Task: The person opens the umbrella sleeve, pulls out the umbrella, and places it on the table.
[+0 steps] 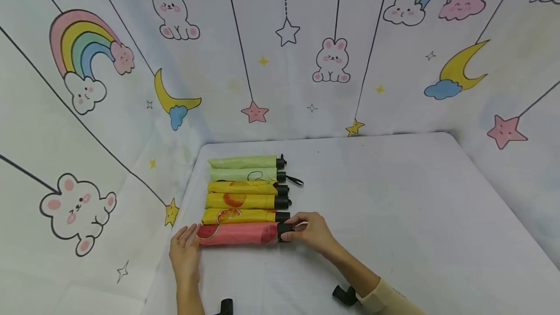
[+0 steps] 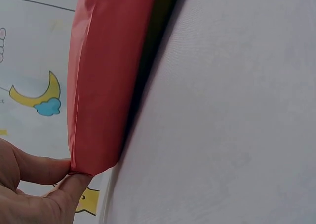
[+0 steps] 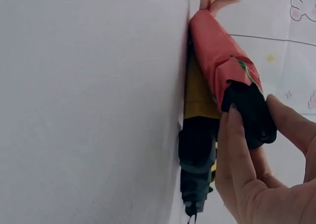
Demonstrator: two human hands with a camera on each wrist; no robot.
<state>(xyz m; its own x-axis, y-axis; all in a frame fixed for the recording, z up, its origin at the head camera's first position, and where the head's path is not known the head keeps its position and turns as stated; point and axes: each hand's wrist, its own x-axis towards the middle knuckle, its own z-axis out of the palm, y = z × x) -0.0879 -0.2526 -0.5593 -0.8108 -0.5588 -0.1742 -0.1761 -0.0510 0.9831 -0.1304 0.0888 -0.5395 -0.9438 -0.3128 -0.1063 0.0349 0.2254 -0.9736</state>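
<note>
A red folded umbrella (image 1: 238,234) with watermelon pictures lies at the near end of a row of folded umbrellas. My left hand (image 1: 184,254) pinches its left tip between thumb and fingers, as the left wrist view shows. At the other end, my right hand (image 1: 314,231) grips its black handle (image 3: 249,113) with thumb and fingertips. Right behind it is a yellow umbrella (image 1: 251,216) with an orange-slice picture, its black handle (image 3: 197,145) pointing the same way.
Beyond lie more folded umbrellas: a yellow one with an orange (image 1: 253,201), another yellow one (image 1: 240,187), and two pale green ones (image 1: 232,174). All handles face right. The white table (image 1: 393,218) meets a cartoon-printed backdrop (image 1: 288,77). Black pieces show beside both forearms.
</note>
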